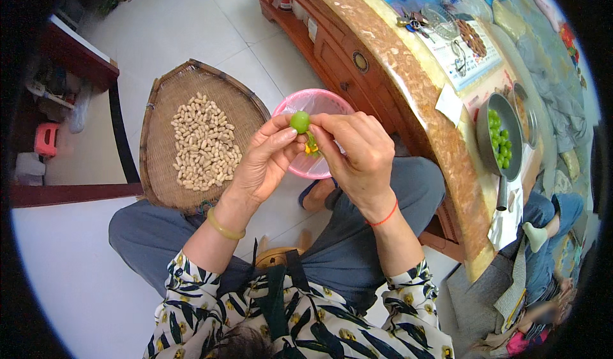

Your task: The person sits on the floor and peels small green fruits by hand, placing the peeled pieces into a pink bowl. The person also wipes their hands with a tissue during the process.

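Note:
A round green grape (300, 122) is held up between the fingertips of both my hands. My left hand (268, 158) pinches it from the left with thumb and forefinger. From the right, the thumb and forefinger of my right hand (359, 155) meet its edge; whether they hold a bit of skin or stem is too small to tell. Beneath my hands stands a pink plastic basket (313, 95) lined with a clear bag, with green and yellow scraps (312, 146) inside, partly hidden. A grey saucepan (516, 143) of green grapes (499, 141) rests on the table to my right.
At left, a woven bamboo tray (165, 100) bears a heap of peanuts (203, 143). A wooden table (412, 72) curves along my right, carrying keys (414, 21), eyeglasses (459, 57) and a glass dish (439, 21). Another person's leg (543, 220) shows beyond it.

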Action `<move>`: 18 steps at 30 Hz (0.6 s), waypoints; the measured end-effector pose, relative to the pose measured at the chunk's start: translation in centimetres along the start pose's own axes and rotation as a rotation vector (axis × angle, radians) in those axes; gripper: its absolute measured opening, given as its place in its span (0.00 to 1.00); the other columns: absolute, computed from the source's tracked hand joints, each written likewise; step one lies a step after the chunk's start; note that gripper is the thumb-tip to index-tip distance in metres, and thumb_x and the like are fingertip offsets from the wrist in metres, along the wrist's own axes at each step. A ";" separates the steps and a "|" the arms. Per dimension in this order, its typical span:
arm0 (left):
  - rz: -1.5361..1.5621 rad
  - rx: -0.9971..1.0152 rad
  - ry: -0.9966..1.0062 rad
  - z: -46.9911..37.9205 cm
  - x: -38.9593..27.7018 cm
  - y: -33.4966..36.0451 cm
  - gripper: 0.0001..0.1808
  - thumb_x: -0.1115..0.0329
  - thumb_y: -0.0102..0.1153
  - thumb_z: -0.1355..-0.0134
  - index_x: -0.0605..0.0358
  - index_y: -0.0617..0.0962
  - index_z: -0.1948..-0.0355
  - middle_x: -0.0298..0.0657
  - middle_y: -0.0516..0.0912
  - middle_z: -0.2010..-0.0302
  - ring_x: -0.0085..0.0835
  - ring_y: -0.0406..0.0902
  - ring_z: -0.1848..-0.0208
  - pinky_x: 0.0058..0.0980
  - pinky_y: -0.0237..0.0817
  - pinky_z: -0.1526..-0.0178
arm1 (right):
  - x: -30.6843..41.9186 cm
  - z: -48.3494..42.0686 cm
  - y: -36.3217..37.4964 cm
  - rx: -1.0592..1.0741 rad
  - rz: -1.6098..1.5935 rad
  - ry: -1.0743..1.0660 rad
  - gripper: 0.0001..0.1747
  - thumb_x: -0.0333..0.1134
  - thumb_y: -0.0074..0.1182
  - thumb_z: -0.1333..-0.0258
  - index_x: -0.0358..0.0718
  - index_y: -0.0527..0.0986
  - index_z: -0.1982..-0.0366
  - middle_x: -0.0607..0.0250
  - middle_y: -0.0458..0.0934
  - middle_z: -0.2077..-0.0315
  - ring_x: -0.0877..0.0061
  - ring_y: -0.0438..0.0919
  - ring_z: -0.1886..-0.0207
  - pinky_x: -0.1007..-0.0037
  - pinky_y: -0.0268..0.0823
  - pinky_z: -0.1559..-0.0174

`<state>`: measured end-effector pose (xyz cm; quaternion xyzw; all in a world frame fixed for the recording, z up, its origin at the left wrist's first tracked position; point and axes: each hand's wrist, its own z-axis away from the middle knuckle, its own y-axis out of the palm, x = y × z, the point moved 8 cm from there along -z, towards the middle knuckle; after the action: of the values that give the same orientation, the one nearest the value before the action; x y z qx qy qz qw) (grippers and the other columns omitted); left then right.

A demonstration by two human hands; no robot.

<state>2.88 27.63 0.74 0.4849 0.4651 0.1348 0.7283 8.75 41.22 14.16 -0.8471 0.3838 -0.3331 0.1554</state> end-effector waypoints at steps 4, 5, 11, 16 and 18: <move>-0.057 -0.016 0.008 -0.1 0.2 0.5 0.15 0.74 0.60 0.28 0.63 0.79 0.42 0.41 0.84 0.48 0.27 0.83 0.48 0.29 0.77 0.40 | -0.5 0.3 -0.4 -0.013 0.019 0.000 0.10 0.25 0.72 0.48 0.38 0.86 0.62 0.63 0.86 0.69 0.71 0.83 0.68 0.69 0.69 0.66; -0.072 -0.012 0.009 -0.1 0.3 0.5 0.15 0.75 0.60 0.28 0.63 0.79 0.42 0.41 0.84 0.47 0.27 0.82 0.48 0.29 0.77 0.40 | -0.7 0.4 -0.4 -0.012 0.025 -0.002 0.09 0.25 0.72 0.48 0.38 0.85 0.63 0.63 0.86 0.69 0.70 0.83 0.68 0.69 0.69 0.66; -0.131 -0.005 0.027 -0.5 0.2 1.4 0.16 0.75 0.61 0.29 0.63 0.79 0.42 0.41 0.85 0.48 0.26 0.82 0.50 0.28 0.77 0.42 | -1.1 0.5 -0.8 -0.019 0.080 0.007 0.08 0.26 0.72 0.49 0.38 0.84 0.65 0.64 0.85 0.70 0.69 0.82 0.69 0.68 0.69 0.66; -0.166 -0.004 0.039 -0.3 0.0 1.6 0.16 0.75 0.61 0.29 0.64 0.79 0.42 0.42 0.85 0.48 0.27 0.83 0.49 0.28 0.77 0.43 | -1.0 0.3 -0.8 -0.015 0.088 0.014 0.08 0.25 0.71 0.49 0.38 0.83 0.66 0.64 0.84 0.71 0.69 0.81 0.69 0.67 0.69 0.67; -0.190 -0.011 0.042 -0.1 -0.2 1.5 0.16 0.75 0.61 0.29 0.64 0.79 0.42 0.42 0.85 0.47 0.27 0.83 0.49 0.29 0.77 0.42 | -1.0 0.3 -0.6 0.005 0.085 0.033 0.08 0.25 0.70 0.49 0.38 0.82 0.66 0.63 0.83 0.71 0.68 0.81 0.70 0.67 0.70 0.67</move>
<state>3.06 28.33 2.08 0.4317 0.5234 0.0781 0.7305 8.84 42.36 13.82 -0.8239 0.4211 -0.3414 0.1653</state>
